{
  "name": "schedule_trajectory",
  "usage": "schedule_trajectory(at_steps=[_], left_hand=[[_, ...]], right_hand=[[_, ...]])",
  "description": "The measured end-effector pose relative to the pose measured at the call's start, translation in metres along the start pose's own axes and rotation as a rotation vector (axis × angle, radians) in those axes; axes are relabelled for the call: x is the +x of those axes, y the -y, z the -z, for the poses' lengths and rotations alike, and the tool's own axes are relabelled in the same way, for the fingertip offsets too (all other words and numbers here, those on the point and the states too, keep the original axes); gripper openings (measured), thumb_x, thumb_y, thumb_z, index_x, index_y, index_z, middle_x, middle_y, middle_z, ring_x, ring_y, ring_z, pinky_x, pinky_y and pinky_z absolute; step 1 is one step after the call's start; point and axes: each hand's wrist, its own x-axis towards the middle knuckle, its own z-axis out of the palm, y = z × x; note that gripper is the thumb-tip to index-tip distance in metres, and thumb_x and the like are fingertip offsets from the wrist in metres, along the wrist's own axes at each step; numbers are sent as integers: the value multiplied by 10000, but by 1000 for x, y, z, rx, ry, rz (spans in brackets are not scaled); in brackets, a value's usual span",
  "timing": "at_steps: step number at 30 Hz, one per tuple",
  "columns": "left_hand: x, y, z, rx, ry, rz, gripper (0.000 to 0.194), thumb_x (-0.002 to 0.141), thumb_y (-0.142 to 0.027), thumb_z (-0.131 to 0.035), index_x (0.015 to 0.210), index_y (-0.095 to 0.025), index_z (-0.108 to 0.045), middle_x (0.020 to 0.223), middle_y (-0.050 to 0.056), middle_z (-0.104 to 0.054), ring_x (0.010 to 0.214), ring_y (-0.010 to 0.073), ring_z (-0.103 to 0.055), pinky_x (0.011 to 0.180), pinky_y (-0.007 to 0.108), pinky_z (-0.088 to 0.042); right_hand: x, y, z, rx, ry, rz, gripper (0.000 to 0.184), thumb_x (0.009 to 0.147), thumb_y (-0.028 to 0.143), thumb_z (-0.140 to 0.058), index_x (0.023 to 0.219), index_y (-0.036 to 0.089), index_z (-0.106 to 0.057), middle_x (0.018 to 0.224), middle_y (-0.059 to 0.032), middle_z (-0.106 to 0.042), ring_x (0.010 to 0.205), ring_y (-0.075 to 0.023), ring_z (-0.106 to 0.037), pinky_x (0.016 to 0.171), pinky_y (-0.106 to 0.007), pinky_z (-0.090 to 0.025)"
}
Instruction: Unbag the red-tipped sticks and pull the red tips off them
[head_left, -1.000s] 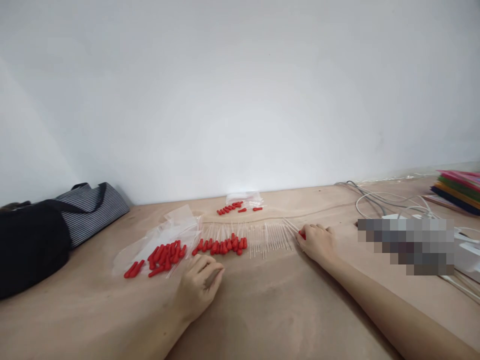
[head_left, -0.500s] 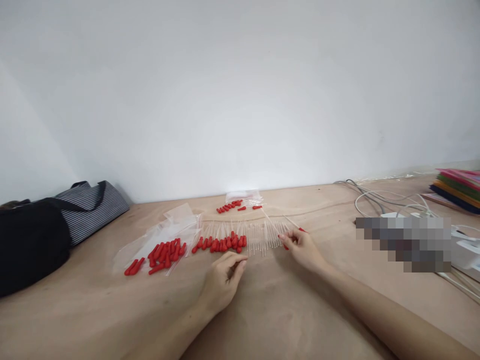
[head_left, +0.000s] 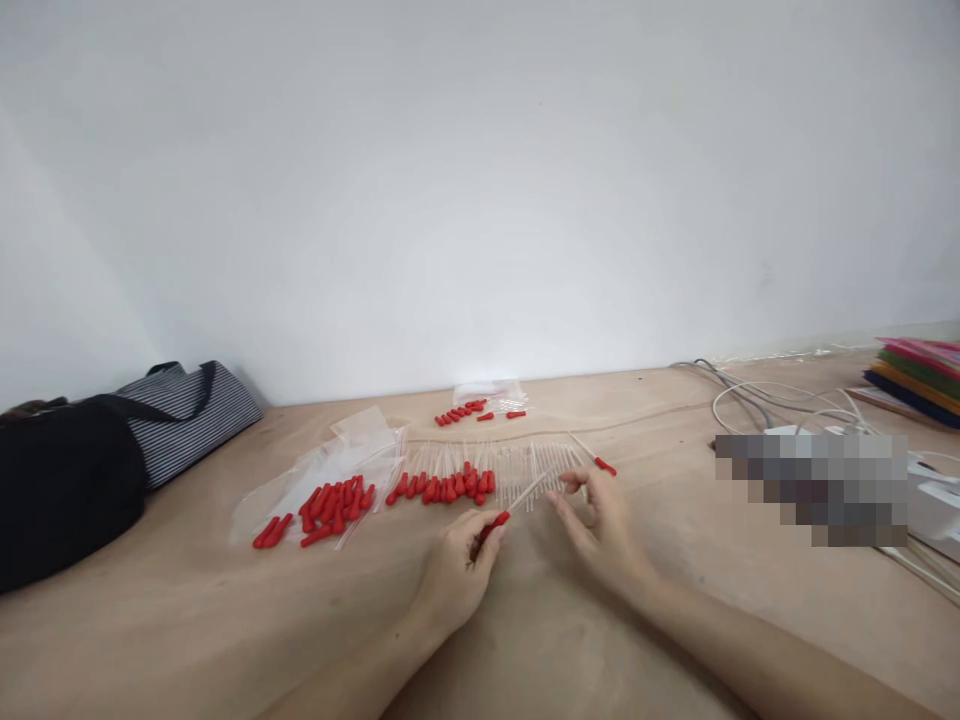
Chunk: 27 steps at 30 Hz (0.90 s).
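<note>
My left hand (head_left: 459, 565) is closed around the red rubber bulb of a glass dropper (head_left: 525, 495), whose clear tube points up and to the right. By the tube's far end is my right hand (head_left: 600, 530), thumb and forefinger apart; whether a fingertip touches the glass I cannot tell. Just beyond both hands lies a row of bare glass tubes (head_left: 514, 475). To their left are finished-looking droppers with red bulbs (head_left: 450, 488). Another dropper (head_left: 605, 466) rests on the table past my right hand.
Loose red bulbs (head_left: 330, 510) lie on clear plastic bags (head_left: 364, 440) at the left. More bulbs (head_left: 457, 414) sit near the wall by a small bag (head_left: 487, 393). A striped black bag (head_left: 195, 430) stands left; cables (head_left: 739, 395) and coloured sheets (head_left: 919, 375) are right.
My right hand has come left from the table's right side with a dropper. My left hand has moved right and taken its red bulb; the right fingers have parted.
</note>
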Motion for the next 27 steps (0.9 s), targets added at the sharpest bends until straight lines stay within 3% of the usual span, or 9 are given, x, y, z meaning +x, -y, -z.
schedule_trajectory(at_steps=[2,5,8,13,18,24,27], left_hand=[[-6,0,12,112,20,-44,214,822,-302,-447,877,-195,-624,729,26,-594,659,146,-541,607,259,-437],[-12,-3,20,186,69,-89,217,835,-282,-425,887,-211,-624,730,22,-591,657,144,-539,627,261,-436],[-14,-6,19,200,96,-139,220,843,-258,-409,898,-210,-617,747,25,-593,664,139,-544,631,250,-434],[-11,-9,16,229,137,-164,221,839,-236,-403,802,-193,-616,706,18,-581,639,131,-542,605,228,-420],[-9,-12,19,241,169,-143,247,832,-218,-402,654,-176,-568,635,11,-557,590,128,-520,549,219,-391],[-10,-8,22,220,184,-124,272,837,-220,-380,627,-168,-545,622,11,-535,586,124,-507,550,216,-379],[-11,-2,31,236,132,-58,300,840,-249,-363,611,-167,-538,595,3,-511,568,125,-492,542,223,-379]], right_hand=[[3,-4,12,-201,-52,255,201,783,334,-500,895,184,-571,848,-81,-594,809,-183,-522,747,-338,-359],[4,-3,17,-360,92,579,193,795,290,-506,964,245,-588,915,-46,-620,886,-172,-516,831,-358,-266],[2,1,6,-357,189,729,200,814,271,-486,991,260,-577,783,4,-640,825,-136,-520,864,-372,-197],[-6,1,-9,-318,212,748,172,829,209,-421,785,207,-586,520,43,-538,621,-98,-445,822,-352,-204],[-6,1,-7,-286,222,764,192,823,185,-396,711,187,-552,491,49,-503,592,-95,-404,808,-346,-203],[-5,2,-2,-254,229,761,194,816,178,-405,708,193,-565,489,44,-500,589,-101,-406,804,-346,-201],[0,-12,11,-267,234,662,199,814,184,-405,722,195,-582,516,30,-525,614,-109,-431,779,-332,-211]])
